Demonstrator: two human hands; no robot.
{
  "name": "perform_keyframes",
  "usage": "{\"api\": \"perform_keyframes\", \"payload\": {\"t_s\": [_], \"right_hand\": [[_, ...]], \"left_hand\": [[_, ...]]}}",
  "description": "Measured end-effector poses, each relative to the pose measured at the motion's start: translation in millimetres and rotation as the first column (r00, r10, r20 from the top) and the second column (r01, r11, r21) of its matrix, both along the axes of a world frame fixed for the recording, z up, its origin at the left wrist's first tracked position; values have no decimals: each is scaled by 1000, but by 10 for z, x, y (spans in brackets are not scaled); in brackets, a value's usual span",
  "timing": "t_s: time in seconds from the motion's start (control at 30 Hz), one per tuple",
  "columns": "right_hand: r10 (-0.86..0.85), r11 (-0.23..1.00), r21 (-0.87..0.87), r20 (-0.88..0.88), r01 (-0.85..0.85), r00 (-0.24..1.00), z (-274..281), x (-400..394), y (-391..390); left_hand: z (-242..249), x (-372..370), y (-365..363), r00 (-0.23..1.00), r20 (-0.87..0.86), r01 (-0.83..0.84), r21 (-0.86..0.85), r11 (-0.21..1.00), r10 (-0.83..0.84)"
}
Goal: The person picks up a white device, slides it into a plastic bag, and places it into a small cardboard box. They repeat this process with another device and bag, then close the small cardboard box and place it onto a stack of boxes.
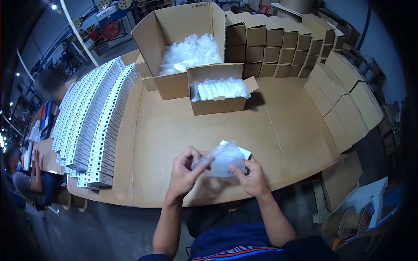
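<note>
Near the front of the cardboard-covered table, a clear plastic bag is stretched between my two hands. My left hand pinches its left end between thumb and fingers. On the other side my right hand grips the bag with the thumb on top. A small white piece, perhaps a box, shows at the bag's upper right edge by the right fingers; most of it is covered by the plastic. Beyond my hands stands an open carton filled with a row of plastic-wrapped items.
A larger open carton behind holds loose clear bags. Rows of white boxes are stacked at left. Brown cartons line the back, with more at right. Another person sits at far left.
</note>
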State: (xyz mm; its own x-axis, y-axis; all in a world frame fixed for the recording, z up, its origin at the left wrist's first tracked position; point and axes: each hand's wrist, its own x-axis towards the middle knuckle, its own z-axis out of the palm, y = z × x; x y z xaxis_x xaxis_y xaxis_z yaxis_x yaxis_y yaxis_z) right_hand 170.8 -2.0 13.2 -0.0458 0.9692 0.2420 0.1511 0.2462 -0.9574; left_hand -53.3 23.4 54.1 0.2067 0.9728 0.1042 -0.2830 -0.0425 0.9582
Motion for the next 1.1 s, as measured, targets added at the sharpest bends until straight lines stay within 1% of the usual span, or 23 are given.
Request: {"api": "perform_keyframes", "payload": {"t_s": [0.03,0.07,0.1,0.13,0.17,0.2,0.23,0.27,0.3,0.33,0.37,0.47,0.5,0.57,0.63,0.73,0.83,0.93,0.97,1.03,1.07,1.1], "right_hand": [[-38,999,-21,-42,37,998,29,-47,-27],[-31,997,-77,-49,27,998,24,-44,-40],[-28,990,-136,-57,20,998,7,-29,-65],[-28,980,-196,-63,15,998,-13,-14,-89],[-43,985,-165,-1,43,999,-59,-2,-94],[-71,989,-132,17,73,997,-41,-5,-110],[-99,990,-97,34,102,994,7,-28,-128],[-128,990,-61,49,130,991,39,-48,-129],[-146,989,-27,50,148,988,40,-59,-124],[-161,987,5,51,161,986,34,-72,-127],[-173,985,38,52,171,984,32,-85,-128],[-196,980,48,78,193,977,68,-113,-154],[-186,982,17,68,186,980,57,-112,-153],[-173,983,-50,46,176,984,26,-106,-172],[-179,982,-44,66,182,982,12,-91,-184],[-184,981,-38,117,190,976,12,-88,-191],[-153,987,-31,141,159,978,41,-54,-188],[-104,993,-50,114,111,988,1,-21,-189],[-91,994,-59,100,97,991,-19,-11,-188],[-73,997,-16,150,76,986,-38,9,-174],[-65,998,6,175,65,982,-38,19,-162],[-82,996,-21,188,88,979,8,33,-160]], "left_hand": [[-35,-9,21,980,189,-59,-37,998,65],[-47,-33,39,921,367,-110,-84,990,134],[-27,-97,66,876,462,-111,-92,990,141],[4,-152,104,871,468,-170,-2,985,152],[57,-129,99,913,290,-331,113,937,288],[147,-92,82,892,120,-452,255,855,436],[137,-82,57,863,-23,-453,406,794,505],[131,-97,14,837,-183,-375,497,783,517],[301,-16,-37,736,-365,-274,610,744,570],[454,97,-79,587,-515,-147,690,708,624],[447,166,-47,534,-529,-82,744,663,660],[369,286,2,447,-587,-3,754,657,675],[328,296,13,454,-557,0,780,625,695],[260,312,34,457,-539,-13,792,610,708],[251,340,39,442,-520,-14,811,585,731],[188,349,40,516,-481,-51,809,586,709],[147,353,35,573,-507,-107,733,671,644],[168,360,11,590,-576,-85,653,753,566],[199,361,14,559,-614,-21,662,750,557],[264,350,33,490,-683,109,665,739,542],[252,330,44,511,-708,119,619,776,487],[224,302,64,532,-729,129,573,810,431]]}}
